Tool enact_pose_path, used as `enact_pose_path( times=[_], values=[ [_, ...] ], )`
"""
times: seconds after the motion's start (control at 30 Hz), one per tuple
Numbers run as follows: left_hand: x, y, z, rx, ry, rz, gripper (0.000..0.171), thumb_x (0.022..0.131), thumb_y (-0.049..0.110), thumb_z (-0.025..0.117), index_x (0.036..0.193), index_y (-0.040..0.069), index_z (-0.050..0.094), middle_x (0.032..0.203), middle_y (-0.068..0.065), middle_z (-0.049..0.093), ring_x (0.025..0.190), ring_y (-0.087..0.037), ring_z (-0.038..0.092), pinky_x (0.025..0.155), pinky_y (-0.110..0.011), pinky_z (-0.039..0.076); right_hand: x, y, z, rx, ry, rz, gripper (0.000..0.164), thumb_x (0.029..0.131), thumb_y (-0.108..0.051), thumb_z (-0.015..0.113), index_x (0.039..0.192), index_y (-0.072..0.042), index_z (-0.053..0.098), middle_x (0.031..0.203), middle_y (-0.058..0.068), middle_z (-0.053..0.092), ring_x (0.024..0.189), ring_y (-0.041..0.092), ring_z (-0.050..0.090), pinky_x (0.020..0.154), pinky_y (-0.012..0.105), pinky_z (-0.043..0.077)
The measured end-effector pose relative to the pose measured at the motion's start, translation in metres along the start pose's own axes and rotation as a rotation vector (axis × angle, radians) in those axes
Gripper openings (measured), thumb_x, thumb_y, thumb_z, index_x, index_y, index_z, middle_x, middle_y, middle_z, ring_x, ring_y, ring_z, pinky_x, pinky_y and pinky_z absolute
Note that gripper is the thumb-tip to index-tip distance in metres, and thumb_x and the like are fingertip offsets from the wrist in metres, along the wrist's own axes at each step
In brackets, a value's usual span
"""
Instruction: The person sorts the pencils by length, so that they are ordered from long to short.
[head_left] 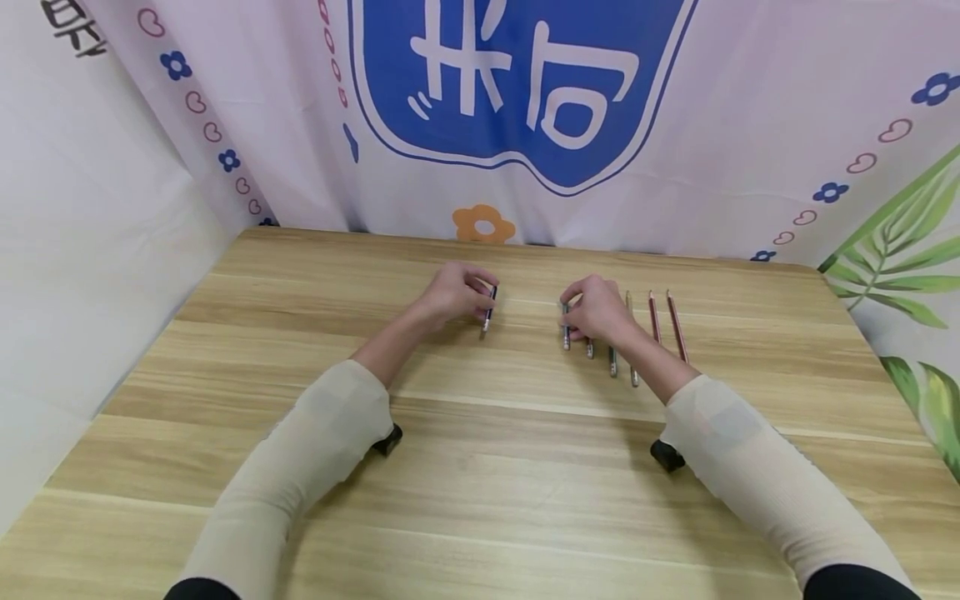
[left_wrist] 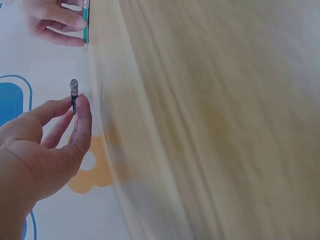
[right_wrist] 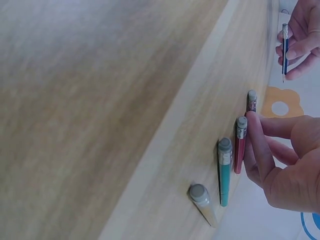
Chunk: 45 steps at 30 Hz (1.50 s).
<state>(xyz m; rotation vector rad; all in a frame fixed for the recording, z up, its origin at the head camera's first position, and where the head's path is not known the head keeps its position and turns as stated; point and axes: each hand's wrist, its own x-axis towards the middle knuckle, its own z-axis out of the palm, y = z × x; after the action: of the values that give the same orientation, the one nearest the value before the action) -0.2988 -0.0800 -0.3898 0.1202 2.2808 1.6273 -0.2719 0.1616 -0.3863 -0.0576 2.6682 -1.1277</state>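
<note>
My left hand (head_left: 456, 292) pinches a dark blue pencil (head_left: 489, 310) between thumb and fingers, its metal-banded eraser end towards me. In the left wrist view, that eraser end (left_wrist: 74, 86) sticks up past the fingertips. To the right, my right hand (head_left: 597, 307) pinches a green pencil (head_left: 566, 332) at the left end of a row on the table. The right wrist view shows its eraser end (right_wrist: 251, 96), the fingers hiding most of its body. Beside it lie a red pencil (right_wrist: 240, 152), another green pencil (right_wrist: 224, 175) and a natural-wood pencil (right_wrist: 202, 199).
Further right in the row are two red pencils (head_left: 654, 315), partly behind my right wrist. The wood-grain table (head_left: 480, 500) ends at a printed curtain (head_left: 300, 125) at the back. Black wrist devices (head_left: 666, 456) sit under both sleeves.
</note>
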Motion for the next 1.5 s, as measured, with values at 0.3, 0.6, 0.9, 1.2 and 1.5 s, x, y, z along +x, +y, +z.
enact_pose_path(
  times=[0.3,0.6,0.9,1.2,1.5],
  values=[
    [0.006,0.004,0.016,-0.019,-0.026,-0.01,0.035,0.09,-0.014,0.071,0.124,-0.009,0.066,0.096,-0.014,0.06,0.07,-0.018,0.063,0.068,-0.028,0.065,0.0,0.001,0.001,0.011,0.011,0.008,0.032,0.091,0.005,0.074,0.123,0.006,0.069,0.095,0.021,0.071,0.057,0.013,0.069,0.06,0.027,0.065],
    [0.013,0.008,0.036,-0.044,-0.054,-0.03,0.034,0.088,-0.017,0.07,0.121,-0.01,0.067,0.093,-0.013,0.06,0.07,-0.019,0.063,0.067,-0.029,0.066,-0.001,0.0,0.001,0.025,0.012,0.0,0.031,0.091,0.005,0.074,0.122,0.006,0.069,0.093,0.02,0.071,0.057,0.014,0.069,0.06,0.028,0.066],
    [0.018,0.011,0.048,-0.022,-0.044,-0.02,0.031,0.087,-0.018,0.07,0.117,-0.01,0.068,0.09,-0.011,0.059,0.065,-0.019,0.062,0.063,-0.027,0.065,0.0,0.001,0.001,0.022,0.013,0.006,0.032,0.09,0.006,0.075,0.122,0.006,0.069,0.092,0.021,0.072,0.057,0.014,0.069,0.06,0.028,0.065],
    [0.019,0.016,0.06,0.079,-0.046,0.026,0.03,0.087,-0.017,0.07,0.116,-0.01,0.068,0.088,-0.011,0.061,0.066,-0.019,0.063,0.063,-0.028,0.065,-0.001,0.0,0.0,0.025,0.008,0.004,0.033,0.091,0.005,0.074,0.123,0.006,0.069,0.096,0.024,0.074,0.057,0.014,0.07,0.06,0.028,0.065],
    [0.021,0.02,0.069,0.133,-0.061,0.049,0.031,0.088,-0.015,0.068,0.118,-0.009,0.067,0.097,-0.017,0.066,0.068,-0.019,0.063,0.063,-0.026,0.065,0.0,0.001,-0.001,0.029,0.004,0.009,0.034,0.091,0.005,0.074,0.124,0.006,0.069,0.096,0.023,0.074,0.057,0.014,0.07,0.06,0.028,0.065]
  ],
)
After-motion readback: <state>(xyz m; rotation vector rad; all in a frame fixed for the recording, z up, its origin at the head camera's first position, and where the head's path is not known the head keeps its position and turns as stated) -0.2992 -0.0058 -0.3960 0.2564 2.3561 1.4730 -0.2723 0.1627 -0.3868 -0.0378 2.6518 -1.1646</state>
